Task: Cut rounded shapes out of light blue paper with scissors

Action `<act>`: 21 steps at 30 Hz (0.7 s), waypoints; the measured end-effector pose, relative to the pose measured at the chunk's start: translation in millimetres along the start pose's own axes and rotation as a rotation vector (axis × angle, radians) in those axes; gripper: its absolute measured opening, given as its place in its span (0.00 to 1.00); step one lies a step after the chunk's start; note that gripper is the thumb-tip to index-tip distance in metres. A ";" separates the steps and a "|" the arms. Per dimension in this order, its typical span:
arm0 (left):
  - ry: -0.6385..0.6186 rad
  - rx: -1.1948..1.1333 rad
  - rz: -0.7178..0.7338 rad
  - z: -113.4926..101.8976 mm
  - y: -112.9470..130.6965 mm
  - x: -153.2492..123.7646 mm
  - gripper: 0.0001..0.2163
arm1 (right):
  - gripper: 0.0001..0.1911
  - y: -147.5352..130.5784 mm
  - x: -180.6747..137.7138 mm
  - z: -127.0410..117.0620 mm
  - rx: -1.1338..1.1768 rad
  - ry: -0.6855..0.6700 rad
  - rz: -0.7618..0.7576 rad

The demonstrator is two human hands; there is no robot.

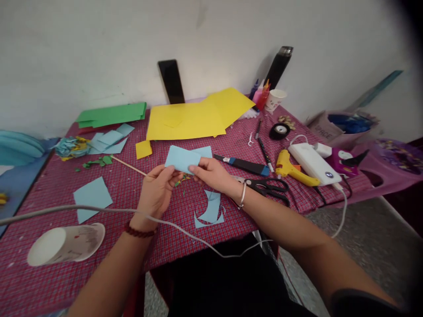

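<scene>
A light blue piece of paper is held up between my two hands over the table. My left hand pinches its lower left corner, and my right hand grips its lower right edge with the thumb on top. Behind it lies another blue sheet. Blue paper offcuts with curved cuts rest below my right hand. Black-handled scissors and a utility knife are to the right, the scissors partly hidden by my right wrist. A thin wooden stick points toward my left hand.
Yellow sheets, green paper and a phone are along the wall. A yellow glue gun and white power bank sit right. A tipped paper cup lies front left; a cable crosses my left wrist.
</scene>
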State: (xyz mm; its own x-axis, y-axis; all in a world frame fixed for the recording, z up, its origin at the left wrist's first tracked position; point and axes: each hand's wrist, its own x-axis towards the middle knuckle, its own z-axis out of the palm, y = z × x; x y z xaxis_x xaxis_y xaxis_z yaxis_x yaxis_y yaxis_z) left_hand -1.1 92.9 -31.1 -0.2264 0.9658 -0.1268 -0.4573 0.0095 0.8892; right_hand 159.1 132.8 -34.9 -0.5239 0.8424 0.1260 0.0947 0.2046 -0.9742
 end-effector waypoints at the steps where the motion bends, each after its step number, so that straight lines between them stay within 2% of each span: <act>1: -0.015 0.021 -0.010 -0.3 0.8 -0.8 0.06 | 0.12 0.9 0.7 -0.2 -0.024 0.026 -0.008; 6: -0.017 0.124 0.007 -4.4 9.4 0.1 0.07 | 0.12 -0.3 0.5 -7.7 -0.229 0.025 -0.067; 9: -0.009 0.150 0.034 -5.8 12.8 2.2 0.08 | 0.12 -4.0 -1.2 -10.3 -0.260 -0.002 -0.029; 15: -0.045 0.161 0.026 -4.3 13.7 1.1 0.07 | 0.11 -8.9 -1.0 -11.0 -0.097 0.021 0.037; 21: -0.015 0.119 -0.016 -6.9 10.5 3.9 0.09 | 0.07 -6.9 2.2 -13.6 0.254 -0.003 0.107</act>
State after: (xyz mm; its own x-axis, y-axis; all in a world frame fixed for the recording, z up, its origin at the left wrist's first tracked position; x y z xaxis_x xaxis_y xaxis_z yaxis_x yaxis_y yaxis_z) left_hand -12.7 95.0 -25.3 -0.2062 0.9691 -0.1357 -0.3553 0.0551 0.9331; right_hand 168.8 140.1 -25.4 -0.5250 0.8508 0.0201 -0.0655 -0.0168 -0.9977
